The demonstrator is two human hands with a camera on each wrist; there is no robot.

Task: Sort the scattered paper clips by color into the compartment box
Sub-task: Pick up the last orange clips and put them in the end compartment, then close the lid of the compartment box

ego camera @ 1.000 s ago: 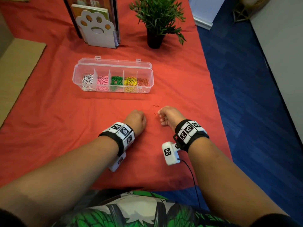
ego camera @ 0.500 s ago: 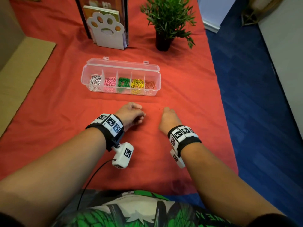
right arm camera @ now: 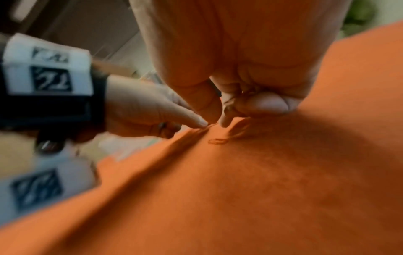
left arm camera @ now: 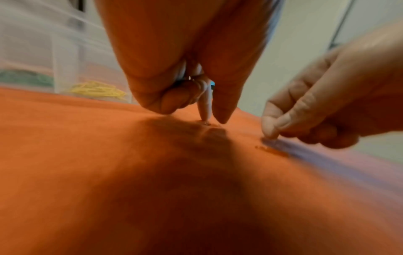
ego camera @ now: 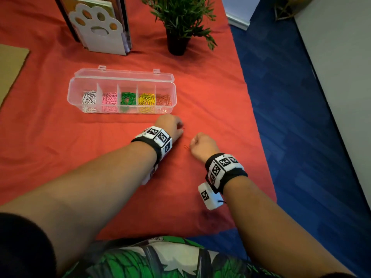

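The clear compartment box [ego camera: 122, 77] stands open on the red cloth, holding white, pink, green, yellow and red clips in separate cells. My left hand [ego camera: 170, 127] is just in front of its right end, fingers curled, thumb and index tip pinching a small red clip [left arm camera: 207, 123] against the cloth. My right hand [ego camera: 200, 145] is a fist to the right and nearer me, with its thumb and index tip [left arm camera: 270, 132] down on the cloth. Another red clip [right arm camera: 218, 141] lies loose between the two hands. What either palm holds is hidden.
A potted plant [ego camera: 180, 23] and a white paw-shaped book stand [ego camera: 98, 29] are at the back of the table. Cardboard [ego camera: 10, 65] lies at the left. The table's right edge [ego camera: 261, 137] drops to blue carpet close beside my right hand.
My left hand has turned palm down and reached right, to the clip near the box's right end. My right hand has drawn back a little toward me. The head view has shifted.
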